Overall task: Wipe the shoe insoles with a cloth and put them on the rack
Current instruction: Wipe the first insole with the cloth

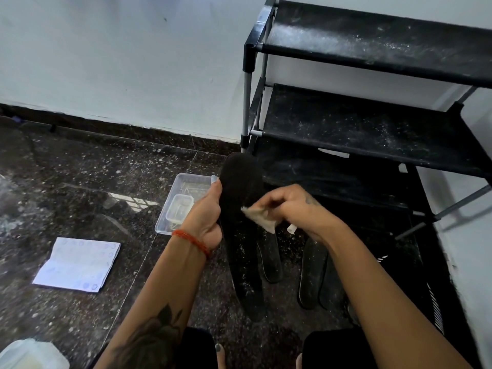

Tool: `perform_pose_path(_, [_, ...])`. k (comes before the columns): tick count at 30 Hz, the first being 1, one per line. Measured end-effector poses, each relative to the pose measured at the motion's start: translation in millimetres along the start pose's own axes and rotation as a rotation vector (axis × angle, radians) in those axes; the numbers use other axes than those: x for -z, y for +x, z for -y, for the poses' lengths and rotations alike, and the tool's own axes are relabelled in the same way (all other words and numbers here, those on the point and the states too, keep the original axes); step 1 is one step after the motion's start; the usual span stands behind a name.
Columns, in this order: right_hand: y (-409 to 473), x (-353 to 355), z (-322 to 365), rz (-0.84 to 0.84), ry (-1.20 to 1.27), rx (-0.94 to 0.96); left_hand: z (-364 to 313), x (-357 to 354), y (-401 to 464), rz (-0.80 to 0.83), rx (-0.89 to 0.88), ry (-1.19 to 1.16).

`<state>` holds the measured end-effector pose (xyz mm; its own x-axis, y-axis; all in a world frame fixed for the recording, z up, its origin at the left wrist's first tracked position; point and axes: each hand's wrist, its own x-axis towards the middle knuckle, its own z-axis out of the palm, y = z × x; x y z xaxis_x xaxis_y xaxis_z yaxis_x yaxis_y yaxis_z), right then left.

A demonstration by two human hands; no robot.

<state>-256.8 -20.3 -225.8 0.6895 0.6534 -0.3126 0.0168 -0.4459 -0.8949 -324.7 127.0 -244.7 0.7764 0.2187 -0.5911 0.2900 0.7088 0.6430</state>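
One insole [241,209] clamped upright in left hand [205,217] for access; right hand [298,209] pinching cloth [259,218] against it; rack [372,129] just behind.

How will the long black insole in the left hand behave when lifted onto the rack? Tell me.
The long black insole probably flexes somewhat: it is thin and gripped only at one edge by the left hand. Likely light, since one hand holds it up. Its dusty, matte surface suggests little slipping.

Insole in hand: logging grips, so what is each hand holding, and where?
Left hand grips the black insole at its left edge, mid-length. Right hand pinches the cloth at its upper end.
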Motion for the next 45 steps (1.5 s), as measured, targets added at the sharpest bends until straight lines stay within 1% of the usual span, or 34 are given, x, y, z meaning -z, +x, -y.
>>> perform_pose_path(2, [2,6,-2,-0.234,0.183,0.039,0,1,1,-0.013,-0.013,0.017])
perform_pose_path(3, [4,6,-4,-0.328,0.226,0.073,1,1,1,-0.014,-0.017,0.026])
perform_pose_path(4, [5,3,-5,-0.383,0.216,0.101,1,0,1,-0.007,-0.019,0.036])
perform_pose_path(5, [7,-1,-6,-0.402,0.17,0.121,2,-1,1,0.004,-0.02,0.046])
perform_pose_path(8, [9,-17,-6,-0.383,0.022,0.175,4,-2,2,0.02,-0.027,0.047])
perform_pose_path(11, [7,-28,-2,-0.325,-0.046,0.24,5,-2,2,0.038,-0.031,0.044])
perform_pose_path(14, [3,-31,3,-0.168,-0.151,0.24,5,-3,3,0.042,-0.007,0.03])
perform_pose_path(16, [0,-23,4,-0.031,-0.226,0.187,4,-3,3,0.029,-0.007,0.022])
perform_pose_path(17, [-2,-17,4,0.011,-0.257,0.149,3,-2,3,0.025,-0.016,0.014])
perform_pose_path(18, [-4,-11,4,0.01,-0.263,0.116,3,-1,3,0.02,-0.029,0.007])
perform_pose_path(19, [-5,-6,3,-0.043,-0.223,0.098,2,-1,4,0.015,-0.039,0.003])
perform_pose_path(22, [-3,0,0,-0.355,0.03,0.176,1,1,4,0.009,-0.029,-0.01])
perform_pose_path(23, [0,-2,-1,-0.418,0.059,0.209,1,1,4,0.008,-0.022,-0.008])
perform_pose_path(24, [3,-5,-2,-0.432,0.061,0.224,1,0,4,0.007,-0.015,-0.007])
perform_pose_path(30, [7,-34,-1,-0.219,-0.151,0.23,5,-1,4,0.008,-0.026,-0.005])
perform_pose_path(33, [2,-31,3,-0.058,-0.207,0.217,4,0,5,-0.004,-0.014,-0.018])
perform_pose_path(35, [-1,-21,2,0.009,-0.279,0.179,4,-1,4,0.0,-0.016,-0.018])
perform_pose_path(36, [-2,-15,2,-0.004,-0.3,0.163,4,-1,4,0.007,-0.018,-0.018])
perform_pose_path(37, [-2,-9,0,-0.06,-0.289,0.156,3,-1,4,0.01,-0.021,-0.021])
perform_pose_path(40, [-1,-1,-2,-0.317,-0.053,0.186,2,-1,3,0.009,-0.015,-0.04])
perform_pose_path(41, [1,-3,-2,-0.369,0.0,0.208,1,-1,3,0.009,-0.014,-0.04])
perform_pose_path(43, [5,-13,-4,-0.399,-0.036,0.233,2,-2,1,0.027,-0.011,-0.033])
perform_pose_path(45, [8,-26,-6,-0.365,-0.137,0.239,3,-4,1,0.044,-0.017,-0.029])
